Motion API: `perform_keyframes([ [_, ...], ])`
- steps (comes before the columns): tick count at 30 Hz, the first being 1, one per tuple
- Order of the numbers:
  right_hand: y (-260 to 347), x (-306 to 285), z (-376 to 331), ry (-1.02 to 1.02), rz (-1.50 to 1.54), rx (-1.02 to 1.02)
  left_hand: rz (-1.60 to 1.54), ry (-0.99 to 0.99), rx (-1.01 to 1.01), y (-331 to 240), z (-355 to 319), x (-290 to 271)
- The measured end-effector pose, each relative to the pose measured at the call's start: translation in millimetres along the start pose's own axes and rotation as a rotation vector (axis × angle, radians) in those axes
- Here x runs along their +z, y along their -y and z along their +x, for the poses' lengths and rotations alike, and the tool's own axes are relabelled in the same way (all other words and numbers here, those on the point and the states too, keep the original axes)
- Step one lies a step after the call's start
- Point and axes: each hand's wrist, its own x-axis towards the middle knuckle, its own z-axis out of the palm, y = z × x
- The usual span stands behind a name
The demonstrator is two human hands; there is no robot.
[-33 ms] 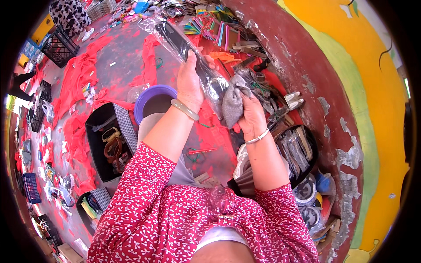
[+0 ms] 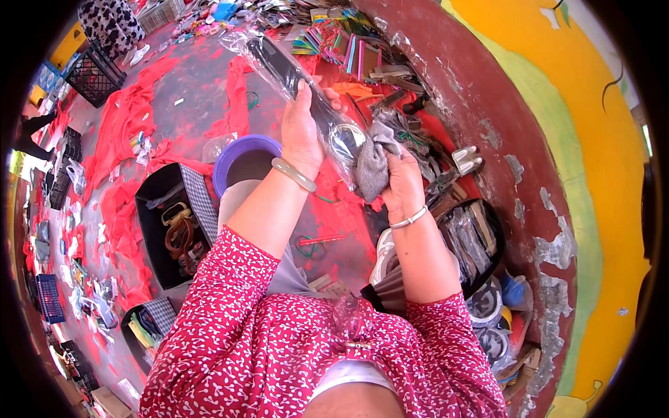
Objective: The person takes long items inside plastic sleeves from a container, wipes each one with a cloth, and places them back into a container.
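A black belt with a round silvery buckle lies in a clear plastic sleeve (image 2: 282,68), slanting from upper left to lower right in front of me. My left hand (image 2: 304,124) is closed around the middle of it, thumb on top. A crumpled grey cloth (image 2: 374,164) is pinched in my right hand (image 2: 404,177), beside the buckle end of the sleeve. The cloth covers part of that lower end.
Left of my legs are a purple-rimmed bucket (image 2: 221,167) and a black box (image 2: 155,209) with coiled belts. A dark bin (image 2: 496,230) of wrapped items stands at right, near the peeling wall (image 2: 488,132). Black crates (image 2: 94,75) and another person (image 2: 111,28) are farther off.
The grey cloth and my right hand have shifted slightly to the right, showing more of the buckle. My left hand keeps its grip on the sleeve.
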Motion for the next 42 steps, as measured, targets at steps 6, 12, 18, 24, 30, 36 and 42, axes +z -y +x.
perform_keyframes([
  [6, 1, 10, -5, -0.078, -0.197, -0.251, -0.004, -0.107, -0.012, 1, 1, -6],
  [12, 22, -21, 1, -0.249, -0.395, -0.259, -0.106, -0.328, 0.182, -34, 26, -24],
  [18, 55, -28, -5, -0.047, -0.497, -0.335, -0.061, -0.164, 0.009, -22, 16, -21],
  [24, 45, 28, -27, -0.105, -0.967, -0.170, 0.163, 0.054, -0.148, 16, -8, -8],
  [30, 22, 24, -16, -0.108, -1.448, -0.603, 0.519, 0.381, -0.226, 31, -35, 5],
  [36, 50, 8, -49, -0.204, -1.235, -0.442, 0.432, 0.816, -0.279, 43, -52, 31],
  [42, 136, -72, -81, -0.605, -1.565, -0.572, 0.476, 0.548, -0.219, 52, -33, 17],
])
